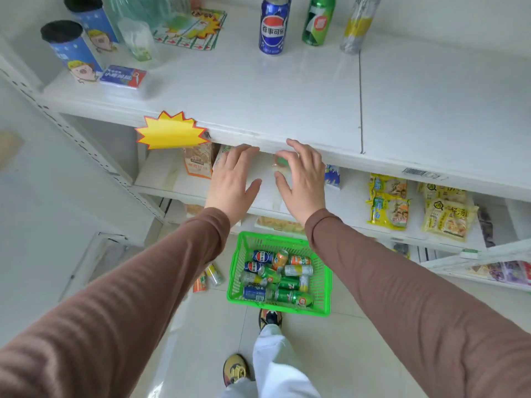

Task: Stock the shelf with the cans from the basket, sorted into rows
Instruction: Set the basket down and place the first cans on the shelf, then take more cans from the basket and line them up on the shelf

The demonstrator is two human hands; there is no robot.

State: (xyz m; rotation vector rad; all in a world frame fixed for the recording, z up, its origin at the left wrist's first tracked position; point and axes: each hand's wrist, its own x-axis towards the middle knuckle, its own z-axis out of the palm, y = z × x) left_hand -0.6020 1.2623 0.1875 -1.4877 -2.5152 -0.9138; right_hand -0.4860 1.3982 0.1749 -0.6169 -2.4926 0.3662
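Observation:
A green basket [323, 282] stands on the floor and holds several cans lying down, blue, green, orange and silver-yellow. At the back of the white shelf [258, 90] three cans stand upright: a blue Pepsi can [273, 25], a green 7-Up can [317, 20] and a silver-yellow can [357, 24]. My left hand [232, 182] and my right hand [301, 179] hover side by side just below the shelf's front edge, fingers spread, holding nothing.
Two blue tubes [71, 50], a clear cup [138, 38], a flat blue pack [123, 77] and a leaflet [189, 30] fill the shelf's left end. A yellow starburst tag [169, 130] hangs on the front edge. Snack packets [388, 201] lie below. Two cans [208, 277] lie beside the basket.

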